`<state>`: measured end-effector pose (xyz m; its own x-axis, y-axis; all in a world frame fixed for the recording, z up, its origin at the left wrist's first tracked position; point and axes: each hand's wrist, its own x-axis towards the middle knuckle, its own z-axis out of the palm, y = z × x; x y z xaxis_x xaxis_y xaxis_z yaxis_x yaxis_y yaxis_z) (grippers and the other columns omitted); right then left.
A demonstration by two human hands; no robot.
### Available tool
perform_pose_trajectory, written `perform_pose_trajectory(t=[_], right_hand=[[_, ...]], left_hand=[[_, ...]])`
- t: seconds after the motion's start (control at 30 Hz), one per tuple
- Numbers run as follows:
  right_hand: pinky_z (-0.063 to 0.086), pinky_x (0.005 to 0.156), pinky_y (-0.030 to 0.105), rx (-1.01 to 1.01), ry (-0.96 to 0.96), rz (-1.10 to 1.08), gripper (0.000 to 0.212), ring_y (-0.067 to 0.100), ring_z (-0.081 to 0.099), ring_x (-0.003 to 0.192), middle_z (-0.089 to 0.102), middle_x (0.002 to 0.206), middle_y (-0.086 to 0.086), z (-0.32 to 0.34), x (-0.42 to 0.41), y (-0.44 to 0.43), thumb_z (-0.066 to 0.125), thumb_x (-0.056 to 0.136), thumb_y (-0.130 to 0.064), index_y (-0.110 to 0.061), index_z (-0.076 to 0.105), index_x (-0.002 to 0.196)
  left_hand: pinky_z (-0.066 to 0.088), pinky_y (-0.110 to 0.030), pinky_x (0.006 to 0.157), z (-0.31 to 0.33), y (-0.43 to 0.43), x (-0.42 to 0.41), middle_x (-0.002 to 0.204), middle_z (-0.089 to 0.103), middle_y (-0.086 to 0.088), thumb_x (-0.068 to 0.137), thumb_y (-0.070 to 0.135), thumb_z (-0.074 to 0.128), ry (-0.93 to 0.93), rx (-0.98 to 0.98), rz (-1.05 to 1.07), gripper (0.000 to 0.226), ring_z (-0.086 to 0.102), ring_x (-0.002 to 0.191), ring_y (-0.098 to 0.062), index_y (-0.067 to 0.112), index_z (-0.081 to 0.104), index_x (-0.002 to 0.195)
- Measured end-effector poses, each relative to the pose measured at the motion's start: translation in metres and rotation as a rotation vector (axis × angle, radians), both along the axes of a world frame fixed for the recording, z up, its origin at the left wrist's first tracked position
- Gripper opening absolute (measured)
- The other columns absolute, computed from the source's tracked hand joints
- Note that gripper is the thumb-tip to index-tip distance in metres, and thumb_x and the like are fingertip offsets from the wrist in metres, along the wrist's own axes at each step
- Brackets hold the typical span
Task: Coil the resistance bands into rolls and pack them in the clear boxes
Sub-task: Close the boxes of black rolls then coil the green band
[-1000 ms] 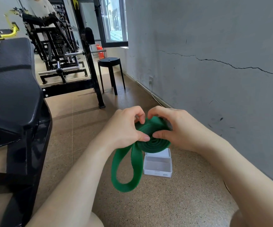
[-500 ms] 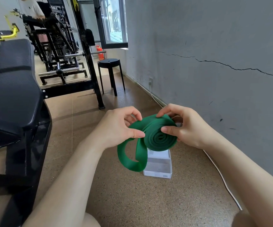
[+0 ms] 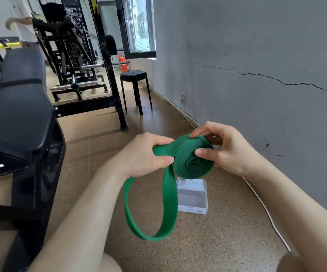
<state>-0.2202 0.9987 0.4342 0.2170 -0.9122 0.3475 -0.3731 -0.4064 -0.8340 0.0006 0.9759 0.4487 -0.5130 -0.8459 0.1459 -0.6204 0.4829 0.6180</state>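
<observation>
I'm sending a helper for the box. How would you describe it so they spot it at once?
Follow the cracked grey wall down to the brown floor. Between the white cable and the black bench lies the clear box, below the green band. It is the only small see-through thing there.

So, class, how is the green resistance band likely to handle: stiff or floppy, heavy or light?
Probably floppy: the green band hangs in a limp loop below the left hand. Likely light: two pinches carry it. The coil may unroll if the right hand releases.
</observation>
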Motion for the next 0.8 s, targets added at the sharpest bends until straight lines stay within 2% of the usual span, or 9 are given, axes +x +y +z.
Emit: perform_pose_trajectory(t=[0.07,0.13,0.2,0.3,0.43,0.57,0.67,0.73,0.8], right_hand=[[0.046,0.051,0.013,0.002,-0.024,-0.005,0.029,0.02,0.068,0.084,0.067,0.093,0.007,0.001,0.0,0.0,0.073,0.082,-0.001,-0.025,0.066,0.095],[0.046,0.048,0.016,0.008,-0.051,-0.002,0.027,0.021,0.068,0.08,0.066,0.093,0.012,0.003,-0.001,0.0,0.072,0.082,0.0,-0.021,0.066,0.098],[0.045,0.045,0.02,0.021,-0.09,0.002,0.025,0.017,0.065,0.072,0.064,0.091,0.013,0.004,-0.001,0.001,0.07,0.083,0.0,-0.016,0.066,0.1],[0.044,0.043,0.021,0.032,-0.155,-0.017,0.024,0.01,0.063,0.068,0.062,0.078,-0.003,0.004,-0.003,0.0,0.069,0.083,0.002,-0.014,0.066,0.1],[0.043,0.043,0.021,0.049,-0.215,-0.049,0.024,0.009,0.062,0.066,0.061,0.069,-0.015,0.002,-0.002,-0.002,0.069,0.083,0.002,-0.019,0.066,0.096],[0.041,0.043,0.02,0.033,-0.276,-0.083,0.023,0.013,0.062,0.068,0.064,0.08,0.005,0.003,-0.001,-0.002,0.071,0.084,-0.002,-0.02,0.067,0.097],[0.04,0.043,0.019,0.033,-0.325,-0.109,0.022,0.01,0.059,0.062,0.062,0.085,0.02,0.002,0.003,-0.001,0.071,0.084,-0.002,-0.019,0.067,0.098],[0.04,0.043,0.018,0.047,-0.362,-0.127,0.022,0.006,0.056,0.056,0.061,0.083,0.018,0.001,0.009,0.0,0.07,0.084,-0.002,-0.02,0.067,0.098],[0.04,0.044,0.018,0.061,-0.41,-0.151,0.023,0.006,0.055,0.055,0.062,0.082,0.017,0.0,0.013,0.001,0.069,0.084,-0.002,-0.021,0.067,0.098]], left_hand=[[0.048,-0.026,0.091,-0.001,0.001,-0.003,0.096,0.074,0.011,0.084,0.027,0.068,0.021,-0.013,-0.006,0.026,0.066,0.096,-0.006,0.037,0.069,0.107],[0.049,-0.021,0.086,-0.002,0.002,-0.005,0.097,0.073,0.018,0.084,0.041,0.068,0.066,-0.009,0.003,0.025,0.065,0.094,0.003,0.041,0.068,0.109],[0.045,-0.016,0.088,-0.004,0.001,-0.006,0.104,0.069,0.026,0.079,0.058,0.061,0.105,-0.01,0.02,0.041,0.06,0.1,0.011,0.042,0.064,0.117],[0.039,-0.02,0.088,-0.011,-0.004,-0.01,0.103,0.059,0.021,0.077,0.063,0.05,0.12,-0.07,0.066,0.059,0.056,0.105,0.0,0.035,0.058,0.128],[0.044,-0.03,0.099,-0.018,-0.006,-0.018,0.109,0.064,0.014,0.086,0.047,0.062,0.365,0.026,0.024,0.031,0.059,0.109,-0.005,0.039,0.063,0.117],[0.055,-0.045,0.087,-0.017,-0.005,-0.026,0.089,0.074,-0.003,0.076,0.017,0.078,0.708,0.079,0.165,0.032,0.07,0.086,-0.019,0.02,0.066,0.105],[0.055,-0.039,0.071,-0.015,-0.004,-0.031,0.07,0.067,-0.013,0.076,0.004,0.077,0.799,0.035,0.237,0.02,0.065,0.067,-0.024,0.01,0.059,0.084],[0.045,-0.033,0.065,-0.017,-0.006,-0.032,0.065,0.057,-0.016,0.076,0.005,0.077,0.793,0.011,0.26,0.018,0.052,0.061,-0.02,0.009,0.059,0.075],[0.043,-0.033,0.066,-0.017,-0.007,-0.032,0.066,0.057,-0.018,0.076,0.01,0.078,0.804,0.017,0.25,0.017,0.051,0.063,-0.019,0.009,0.061,0.073]])
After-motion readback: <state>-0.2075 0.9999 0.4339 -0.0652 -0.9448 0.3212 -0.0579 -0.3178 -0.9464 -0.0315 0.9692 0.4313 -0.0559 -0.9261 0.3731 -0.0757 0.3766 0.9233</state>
